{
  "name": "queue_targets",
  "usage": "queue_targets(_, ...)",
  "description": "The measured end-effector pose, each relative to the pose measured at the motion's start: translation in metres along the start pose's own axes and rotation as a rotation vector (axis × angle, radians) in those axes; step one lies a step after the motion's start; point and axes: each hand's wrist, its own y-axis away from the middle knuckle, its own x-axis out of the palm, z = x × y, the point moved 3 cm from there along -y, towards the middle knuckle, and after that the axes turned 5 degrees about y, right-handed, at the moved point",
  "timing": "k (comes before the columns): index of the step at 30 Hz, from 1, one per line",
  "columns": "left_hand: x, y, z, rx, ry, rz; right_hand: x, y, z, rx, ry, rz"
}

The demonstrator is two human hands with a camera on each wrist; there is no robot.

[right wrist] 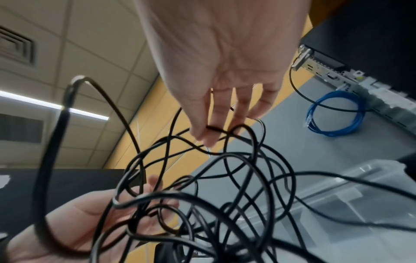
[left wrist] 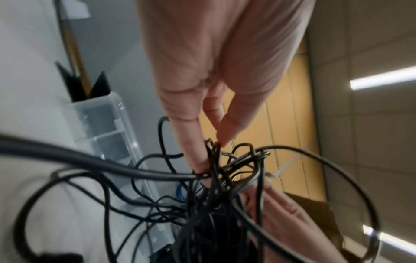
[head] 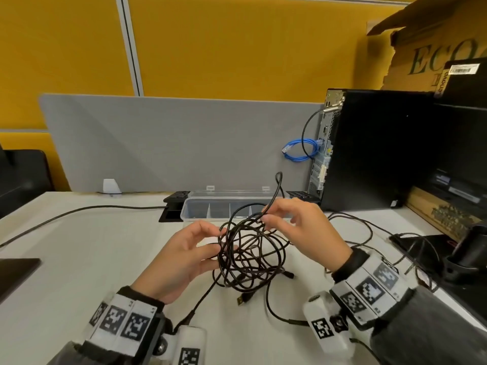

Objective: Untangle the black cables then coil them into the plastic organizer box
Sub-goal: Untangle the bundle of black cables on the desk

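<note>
A tangled ball of thin black cables (head: 250, 255) hangs just above the white desk, held between both hands. My left hand (head: 210, 239) pinches several strands at the ball's left side; the pinch also shows in the left wrist view on the cables (left wrist: 216, 160). My right hand (head: 264, 214) pinches a strand at the top right, seen between thumb and forefinger on the cables (right wrist: 213, 128). A loop (head: 278, 177) stands up above it. A gold USB plug (head: 241, 300) dangles below. The clear plastic organizer box (head: 192, 204), open with dividers, lies just behind the hands.
A black computer tower (head: 376, 148) stands at the right with a blue coiled cable (head: 300, 151) beside it. A grey divider panel (head: 171, 143) closes the desk's back. More black leads (head: 369, 230) trail right. A dark stand (head: 469, 254) sits at the right edge, a cardboard box (head: 432, 48) above.
</note>
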Motion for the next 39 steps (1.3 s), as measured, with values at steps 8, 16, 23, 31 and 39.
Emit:
queue_targets(8,0.002,0.004,-0.012,0.106,-0.338,-0.058,-0.02,-0.004,0.012,-0.057,-0.081,-0.233)
queue_targets(16,-0.011,0.001,-0.012,0.026,-0.358,-0.092,-0.066,-0.012,-0.003,-0.051,-0.063,-0.28)
queue_targets(23,-0.014,0.001,-0.013,0.105,-0.402,-0.12,-0.09,-0.006,-0.012,-0.219,0.541,-0.389)
queue_targets(31,-0.026,-0.003,-0.012,0.228,-0.356,-0.328,-0.075,-0.002,-0.041,0.028,0.568,0.064)
queue_targets(39,-0.024,-0.004,-0.009,0.265,-0.396,-0.321,-0.017,0.018,-0.058,0.367,0.59,0.851)
